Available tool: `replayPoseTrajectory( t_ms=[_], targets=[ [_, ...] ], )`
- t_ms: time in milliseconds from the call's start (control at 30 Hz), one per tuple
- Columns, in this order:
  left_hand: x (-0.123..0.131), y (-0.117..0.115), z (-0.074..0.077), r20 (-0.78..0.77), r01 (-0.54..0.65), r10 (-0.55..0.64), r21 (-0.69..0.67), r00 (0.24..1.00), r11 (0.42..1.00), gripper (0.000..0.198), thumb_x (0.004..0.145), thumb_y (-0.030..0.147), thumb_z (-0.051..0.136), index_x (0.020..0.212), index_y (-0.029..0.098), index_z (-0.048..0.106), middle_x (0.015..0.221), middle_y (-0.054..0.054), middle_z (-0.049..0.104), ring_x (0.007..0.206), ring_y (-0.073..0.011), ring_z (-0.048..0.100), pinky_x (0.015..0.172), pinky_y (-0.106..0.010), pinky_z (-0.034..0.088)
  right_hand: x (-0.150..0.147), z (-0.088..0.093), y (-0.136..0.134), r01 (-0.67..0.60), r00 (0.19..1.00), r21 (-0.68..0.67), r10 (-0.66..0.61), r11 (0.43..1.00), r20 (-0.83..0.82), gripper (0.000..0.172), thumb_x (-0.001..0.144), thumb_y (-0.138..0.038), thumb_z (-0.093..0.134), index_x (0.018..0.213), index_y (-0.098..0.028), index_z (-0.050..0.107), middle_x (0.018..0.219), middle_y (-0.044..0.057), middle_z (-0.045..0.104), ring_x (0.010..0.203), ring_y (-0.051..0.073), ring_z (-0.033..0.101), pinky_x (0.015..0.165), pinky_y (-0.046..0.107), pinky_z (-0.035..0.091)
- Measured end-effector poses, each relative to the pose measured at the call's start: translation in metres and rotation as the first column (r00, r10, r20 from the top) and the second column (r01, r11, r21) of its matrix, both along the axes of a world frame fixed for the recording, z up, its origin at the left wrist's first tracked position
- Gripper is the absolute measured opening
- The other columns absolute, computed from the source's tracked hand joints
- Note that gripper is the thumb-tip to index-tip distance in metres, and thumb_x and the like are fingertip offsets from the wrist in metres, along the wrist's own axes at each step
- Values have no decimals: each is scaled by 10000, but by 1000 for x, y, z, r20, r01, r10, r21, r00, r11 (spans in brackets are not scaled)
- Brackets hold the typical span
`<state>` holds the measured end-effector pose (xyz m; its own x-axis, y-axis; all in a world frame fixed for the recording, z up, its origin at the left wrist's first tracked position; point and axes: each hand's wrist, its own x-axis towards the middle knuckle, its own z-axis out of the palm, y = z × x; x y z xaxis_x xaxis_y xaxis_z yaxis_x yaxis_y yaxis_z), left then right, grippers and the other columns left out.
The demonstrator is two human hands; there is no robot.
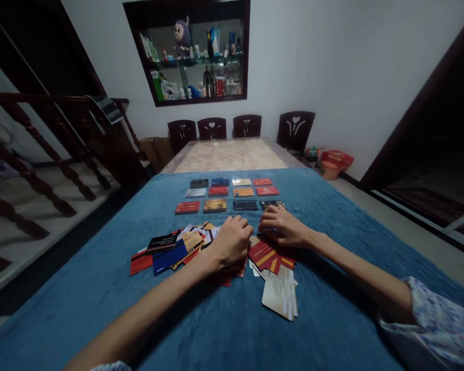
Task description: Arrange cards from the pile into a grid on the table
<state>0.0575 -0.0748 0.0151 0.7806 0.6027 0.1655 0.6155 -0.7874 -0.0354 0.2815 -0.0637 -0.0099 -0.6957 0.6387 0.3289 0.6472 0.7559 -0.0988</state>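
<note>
A loose heap of mixed cards lies across the near middle of the table, with a blue card [170, 256] and a black card [162, 242] at its left. My left hand [234, 239] rests over the heap's middle, fingers curled; whatever it grips is hidden. Just right of it, my right hand [280, 225] is bent over red cards [266, 255], its fingertips near the black patterned stack [272, 204]. Pale cards [279, 293] fan out below. Beyond the hands, card stacks stand in three rows, among them a gold stack [215, 205] and a red stack [187, 207].
A blue cloth [100, 278] covers the near part of the table; the far tabletop [232, 154] is bare and pale. Dark chairs [296, 129] stand at the far end. A wooden railing [34, 185] is at left, and a red box [337, 158] is on the floor at right.
</note>
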Motion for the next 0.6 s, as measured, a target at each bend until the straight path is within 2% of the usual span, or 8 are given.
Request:
replayPoseTrajectory(
  t_ms=[167,400,600],
  targets=[
    [4,-18,-8,56,77,-76,-8,996,997,216,921,234,460,877,150,653,917,-120,641,912,-240,525,809,-392,414,6,-9,-16,-32,994,-37,29,999,-102,189,920,-206,510,939,-208,698,938,82,698,947,221,505,837,398,397],
    [0,-29,-16,122,124,-118,-42,986,991,293,859,434,561,859,160,664,914,-127,654,907,-253,523,859,-438,406,10,-12,-25,-48,985,-50,39,998,-166,227,945,-242,489,966,-228,714,955,86,712,942,222,530,845,422,441],
    [-1,-31,-19,119,112,-102,-78,988,991,300,841,408,578,933,136,666,969,-128,649,947,-253,522,868,-421,402,10,-8,-31,-69,983,-74,55,995,-177,251,941,-239,479,982,-232,727,967,97,714,950,229,536,850,432,464]
  ],
)
